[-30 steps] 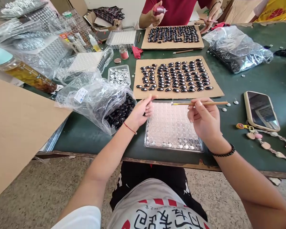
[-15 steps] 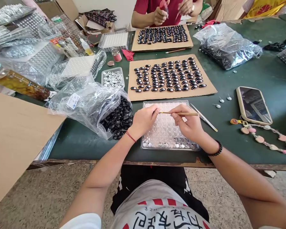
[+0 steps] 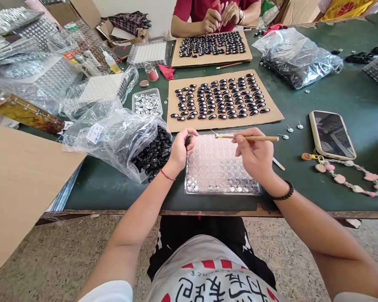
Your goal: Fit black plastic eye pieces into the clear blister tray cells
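Note:
My left hand (image 3: 180, 150) is curled above the left edge of a clear plastic tray (image 3: 208, 162), closed on a small black piece (image 3: 187, 140) that is mostly hidden by the fingers. A thin wooden stick (image 3: 261, 138) lies between the thumb and fingers of my right hand (image 3: 253, 157), over the tray's right side. Its tip points left, and a small silver disc with a thin pin (image 3: 216, 135) is at that tip, apart from my left hand. Several similar silver discs (image 3: 231, 188) sit in the tray's front row, some with pins standing up.
An open bag of black pieces (image 3: 154, 153) lies to the left. Beyond the tray is cardboard (image 3: 176, 121) with rows of glossy black pieces. A tub of silver discs (image 3: 147, 102) stands behind the bag. Right are tweezers (image 3: 279, 164) and a phone (image 3: 332, 134). A co-worker's hands (image 3: 219, 19) work opposite.
My hands have moved apart. The stick's tip was at my left fingertips and is now clear of them, with the silver disc showing there. The co-worker's hands have come together.

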`<control>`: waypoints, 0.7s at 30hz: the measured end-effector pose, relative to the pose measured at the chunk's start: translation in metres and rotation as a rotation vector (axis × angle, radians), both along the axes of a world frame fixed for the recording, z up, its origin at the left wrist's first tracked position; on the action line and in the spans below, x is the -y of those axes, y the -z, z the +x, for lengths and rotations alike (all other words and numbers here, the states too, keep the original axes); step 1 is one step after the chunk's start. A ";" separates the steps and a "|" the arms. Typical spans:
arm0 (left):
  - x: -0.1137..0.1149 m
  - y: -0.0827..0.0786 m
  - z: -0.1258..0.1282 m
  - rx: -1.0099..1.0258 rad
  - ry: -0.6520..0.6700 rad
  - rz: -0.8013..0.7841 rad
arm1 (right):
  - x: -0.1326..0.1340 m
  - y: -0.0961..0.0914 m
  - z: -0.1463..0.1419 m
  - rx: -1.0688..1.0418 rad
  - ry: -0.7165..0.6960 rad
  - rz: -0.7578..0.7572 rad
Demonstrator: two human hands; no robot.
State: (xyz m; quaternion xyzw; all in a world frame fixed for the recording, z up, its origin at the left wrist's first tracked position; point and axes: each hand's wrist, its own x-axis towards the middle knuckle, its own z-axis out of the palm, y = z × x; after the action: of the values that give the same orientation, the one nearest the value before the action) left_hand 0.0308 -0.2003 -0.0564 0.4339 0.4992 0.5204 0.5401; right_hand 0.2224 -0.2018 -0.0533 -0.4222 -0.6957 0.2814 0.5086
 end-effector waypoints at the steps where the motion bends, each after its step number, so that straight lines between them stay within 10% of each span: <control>1: -0.001 0.000 -0.001 0.064 0.032 -0.050 | 0.000 0.000 0.000 -0.005 -0.002 0.005; 21: 0.001 0.005 0.007 -0.463 0.200 0.101 | 0.003 0.001 -0.001 -0.010 -0.074 0.103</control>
State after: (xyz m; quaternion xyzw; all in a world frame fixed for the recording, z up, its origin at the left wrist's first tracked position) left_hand 0.0379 -0.2017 -0.0613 0.6151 0.5375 0.3756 0.4377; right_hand 0.2213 -0.2048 -0.0539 -0.3680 -0.7218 0.2657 0.5224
